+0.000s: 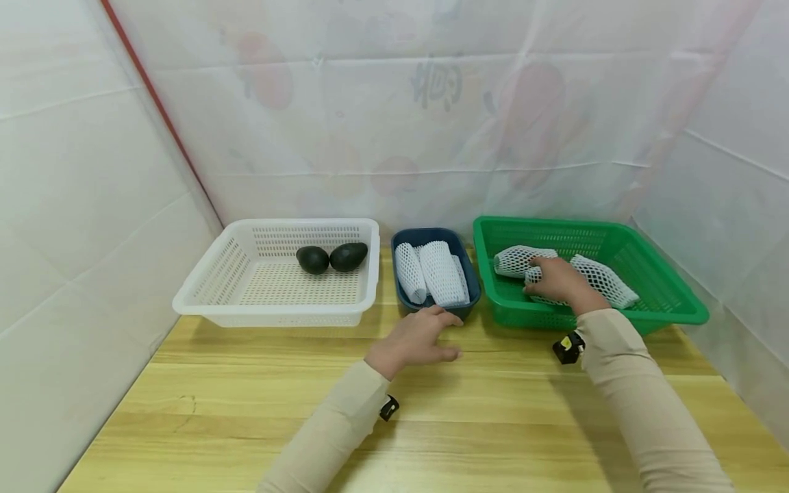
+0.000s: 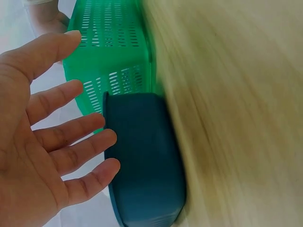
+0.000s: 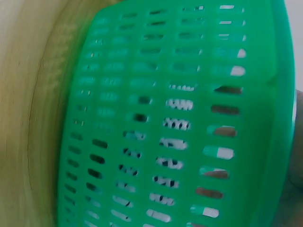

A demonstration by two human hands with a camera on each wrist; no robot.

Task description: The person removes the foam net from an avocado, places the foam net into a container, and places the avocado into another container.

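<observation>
So the right grip is down in the green basket, fingers over a white foam-net bundle, and tbh I can't tell if it's really pinching or just touching. Left grip is spread and holds nothing, right by the navy tub of foam net sleeves. Two bare avocados sit in the white basket. My guess: it's the setting-down step, so next calls for a gentle release, then one avocado plus a sleeve
</observation>
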